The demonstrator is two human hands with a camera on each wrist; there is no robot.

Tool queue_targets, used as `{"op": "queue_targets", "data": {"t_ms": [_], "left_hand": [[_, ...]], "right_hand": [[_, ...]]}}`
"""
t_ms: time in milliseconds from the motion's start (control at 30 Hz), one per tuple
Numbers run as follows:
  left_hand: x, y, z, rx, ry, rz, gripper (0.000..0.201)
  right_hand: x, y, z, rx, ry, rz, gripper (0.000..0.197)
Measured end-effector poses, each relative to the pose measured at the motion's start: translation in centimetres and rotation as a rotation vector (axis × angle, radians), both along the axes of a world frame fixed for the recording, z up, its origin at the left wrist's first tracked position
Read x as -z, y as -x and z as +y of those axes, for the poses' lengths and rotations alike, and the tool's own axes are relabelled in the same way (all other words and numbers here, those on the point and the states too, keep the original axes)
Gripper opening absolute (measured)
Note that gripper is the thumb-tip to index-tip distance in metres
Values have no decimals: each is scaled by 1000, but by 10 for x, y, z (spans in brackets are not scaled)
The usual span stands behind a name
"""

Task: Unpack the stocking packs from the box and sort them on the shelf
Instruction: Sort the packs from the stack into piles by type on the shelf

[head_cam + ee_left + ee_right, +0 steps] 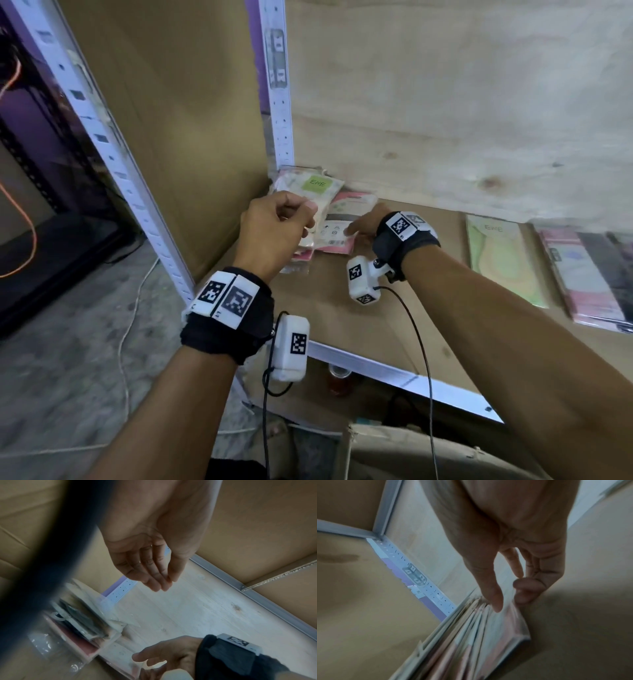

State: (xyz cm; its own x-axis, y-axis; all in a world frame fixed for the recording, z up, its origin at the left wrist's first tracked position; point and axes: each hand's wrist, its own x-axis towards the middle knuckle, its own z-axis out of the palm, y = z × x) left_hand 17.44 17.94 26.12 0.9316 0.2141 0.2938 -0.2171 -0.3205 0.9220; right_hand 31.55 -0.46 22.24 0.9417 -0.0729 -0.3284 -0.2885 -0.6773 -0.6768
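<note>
A stack of stocking packs [337,236] lies in the back left corner of the cardboard-lined shelf [342,308]; a green-labelled pack [317,185] lies behind a pink pack [342,222]. My right hand [358,230] is at the pink pack's right edge. In the right wrist view its thumb [494,601] lies on the stack [471,635] and its fingers [529,586] curl against the side. My left hand [301,219] hovers over the stack's left part, fingers relaxed and holding nothing [163,582]. The left wrist view shows the stack [82,626] and my right hand [150,661].
Further right on the shelf lie a green pack [500,260] and a pile of pink and dark packs [589,274]. A white perforated post [279,102] stands at the back corner, with a cardboard side wall [191,137] and a plywood back [479,120]. An open cardboard box [411,452] sits below the front rail [394,373].
</note>
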Motion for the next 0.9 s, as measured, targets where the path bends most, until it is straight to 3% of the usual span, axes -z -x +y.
{"op": "queue_targets", "data": {"t_ms": [67,133,233,333,400,533,700,800,900], "left_hand": [[-1,-1,2,-7,3,-5,13],[-2,-1,0,0,8,-10,14],[-2,-3,-7,11,8,-16,12],[1,-4,-23,54,8,20,9],[6,-2,-36,106,5,64,9],[25,-5,-66,213,-80,117,8],[35,-9,-111,353,22,289,38],[35,-10,-137,393,170,353,43],[38,-9,-164,463,202,402,52]], "right_hand": [[1,1,-1,0,-152,17,37],[0,4,-4,19,-184,3,38],[-4,24,-15,67,-174,-61,17],[-10,63,-43,98,-424,-99,13],[-15,94,-69,81,-546,-109,1],[-22,144,-131,15,-568,-121,28],[-19,189,-196,-25,-625,-132,23],[-14,208,-224,-20,-680,-120,17],[-10,219,-240,-2,-676,-161,21]]}}
